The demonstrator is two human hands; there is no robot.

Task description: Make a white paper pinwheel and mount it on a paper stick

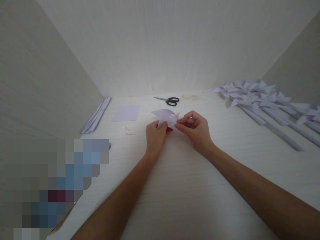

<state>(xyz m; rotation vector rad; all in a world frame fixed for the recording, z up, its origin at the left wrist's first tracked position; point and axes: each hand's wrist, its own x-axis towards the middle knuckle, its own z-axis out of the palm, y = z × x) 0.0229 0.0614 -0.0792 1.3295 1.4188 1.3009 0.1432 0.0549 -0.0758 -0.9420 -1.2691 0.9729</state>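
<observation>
Both hands meet over the middle of the pale wooden surface (175,186), working a folded piece of white paper (166,117). The left hand (155,136) is closed around the paper's lower left part, its fingers curled under so the fold rises from the top of the fist. The right hand (196,128) pinches the paper's right edge between thumb and fingertips, the other fingers bent in loosely. The paper is held just above the surface, its pointed flap sticking out to the left and far side.

Just beyond the hands lie black-handled scissors (168,100), blades shut and pointing left. To the left of them a flat square sheet of paper (126,113) rests on the surface, and farther left, along the side wall, a stack of rolled paper sticks (97,115). Two small scraps (128,131) lie near the left hand. On the far right a row of finished paper pinwheels (252,95) lies with their stems (280,128) running toward the near right.
</observation>
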